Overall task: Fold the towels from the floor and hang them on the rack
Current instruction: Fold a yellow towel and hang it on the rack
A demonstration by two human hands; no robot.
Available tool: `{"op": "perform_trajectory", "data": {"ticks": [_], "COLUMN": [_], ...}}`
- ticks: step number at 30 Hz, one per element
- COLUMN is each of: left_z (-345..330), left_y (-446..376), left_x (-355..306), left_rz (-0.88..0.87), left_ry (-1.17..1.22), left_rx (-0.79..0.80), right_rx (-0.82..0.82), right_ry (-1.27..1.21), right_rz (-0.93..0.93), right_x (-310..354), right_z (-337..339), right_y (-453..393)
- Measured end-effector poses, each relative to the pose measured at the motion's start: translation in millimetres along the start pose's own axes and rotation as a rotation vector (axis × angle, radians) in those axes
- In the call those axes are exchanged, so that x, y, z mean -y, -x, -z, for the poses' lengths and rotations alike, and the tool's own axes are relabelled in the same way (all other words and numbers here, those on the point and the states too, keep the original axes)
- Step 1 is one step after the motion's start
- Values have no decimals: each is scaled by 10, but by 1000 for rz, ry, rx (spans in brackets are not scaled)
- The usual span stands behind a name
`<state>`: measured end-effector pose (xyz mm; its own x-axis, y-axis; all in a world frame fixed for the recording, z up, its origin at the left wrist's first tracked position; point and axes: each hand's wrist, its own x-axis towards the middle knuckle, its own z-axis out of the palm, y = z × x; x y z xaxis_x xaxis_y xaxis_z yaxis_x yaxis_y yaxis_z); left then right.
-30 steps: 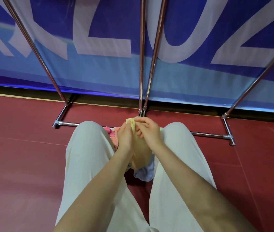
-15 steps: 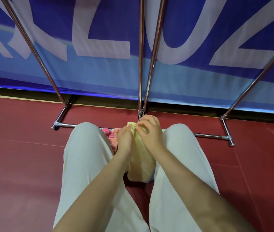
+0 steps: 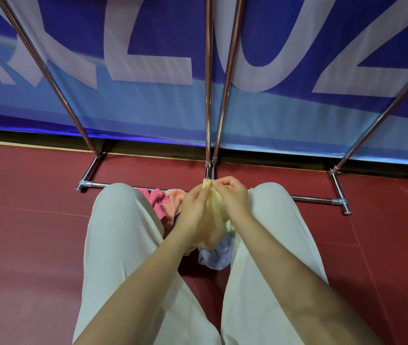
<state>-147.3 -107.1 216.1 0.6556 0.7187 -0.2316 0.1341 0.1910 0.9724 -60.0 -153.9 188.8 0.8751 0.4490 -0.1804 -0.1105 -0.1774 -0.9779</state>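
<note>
Two hands work between two knees in pale, smooth trousers [image 3: 123, 245]. The left hand [image 3: 194, 210] and the right hand [image 3: 232, 195] both pinch one yellow towel [image 3: 214, 202] near its top edge, fingers curled onto the cloth; the towel hangs down between the wrists, thin and soft, its lower end bunched. It is held above the floor, between the knees and just near of the rack's low bar.

Three more towels lie in a loose heap on the floor [image 3: 23, 232] under and beside the hands: a pink towel [image 3: 156, 199] and an orange towel [image 3: 174, 201], both with a nubby terry surface, lie crumpled left of the left hand and touch each other; a pale blue towel [image 3: 216, 255] lies rumpled below the yellow one, against the right trouser leg. A sliver of greenish cloth shows by the right wrist; I cannot tell whether it is a separate towel.

The rack [image 3: 207, 95] is of shiny round metal tubing: four uprights rise from the floor, two close together in the middle and one slanting out at each side, joined by a low horizontal bar and two short feet.

The floor is dark red and matte, with faint seams. Far behind stands a blue banner [image 3: 148, 108] with large pale letters above a lighter blue band.
</note>
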Motion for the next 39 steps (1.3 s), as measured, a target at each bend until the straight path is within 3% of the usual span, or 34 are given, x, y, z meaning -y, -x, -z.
{"op": "perform_trajectory", "data": {"ticks": [4,8,15,21,28,31,34,39], "left_z": [143,304,651,731,603,542,515,542], "left_y": [-70,-176,-179,-122,-2,36,45,39], "left_x": [85,129,48,134,197,225,187,59], "left_rz": [-91,-115,-229,-301,-438,-515,-536,-388], "left_ry": [-124,-207,-276,-477,-552,-582,-515,-282], "left_rx": [-63,-141,-175,-152,2,92,58,-115], "right_rx": [116,302,436,288,401,367,341,327], "right_ry": [12,176,493,700,882,860,934,409], "right_rz": [6,132,224,402,335,271,238,0], "right_x": [45,-12,-148,-152,-276,-322,-334,-227], "right_z": [23,33,117,209,247,254,296,309], "right_y": [54,93,113,146,87,45,6,6]}}
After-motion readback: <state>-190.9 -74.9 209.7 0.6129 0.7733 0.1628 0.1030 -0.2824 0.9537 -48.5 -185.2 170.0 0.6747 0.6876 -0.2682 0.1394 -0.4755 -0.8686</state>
